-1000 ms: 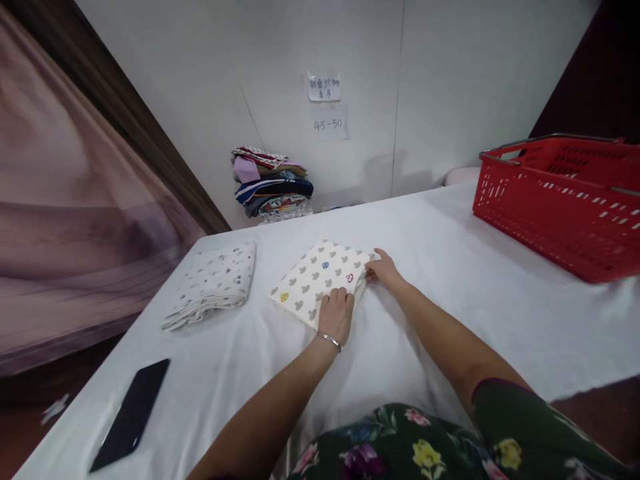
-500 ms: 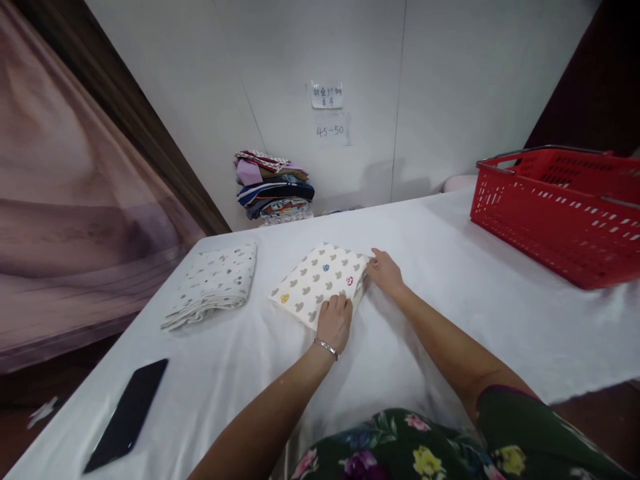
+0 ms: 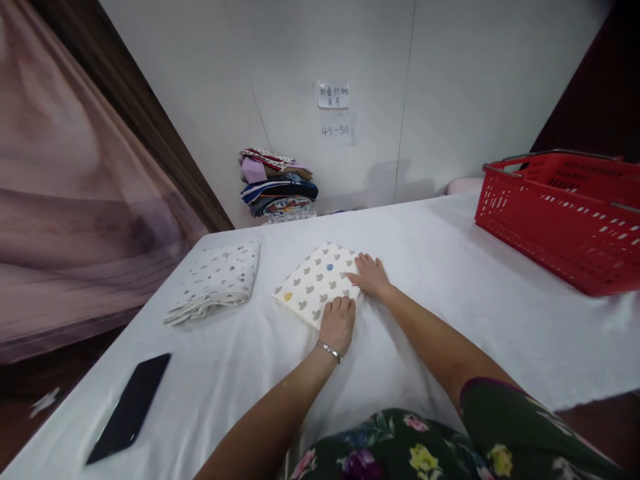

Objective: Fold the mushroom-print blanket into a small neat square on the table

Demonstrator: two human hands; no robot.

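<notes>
A folded cream cloth printed with grey shapes and a few coloured ones lies on the white-covered table. My left hand, with a bracelet at the wrist, rests at the cloth's near corner, fingers curled onto its edge. My right hand lies flat on the cloth's right side, fingers stretched out over the fabric. A second folded cloth, white with small grey marks, lies to the left, apart from both hands.
A red plastic basket stands at the table's right. A black phone lies near the front left edge. A stack of folded coloured fabrics sits by the wall, under paper labels. A brown curtain hangs at left.
My right hand has slid left from the cloth's right edge onto its top. My left hand has stayed at the near corner.
</notes>
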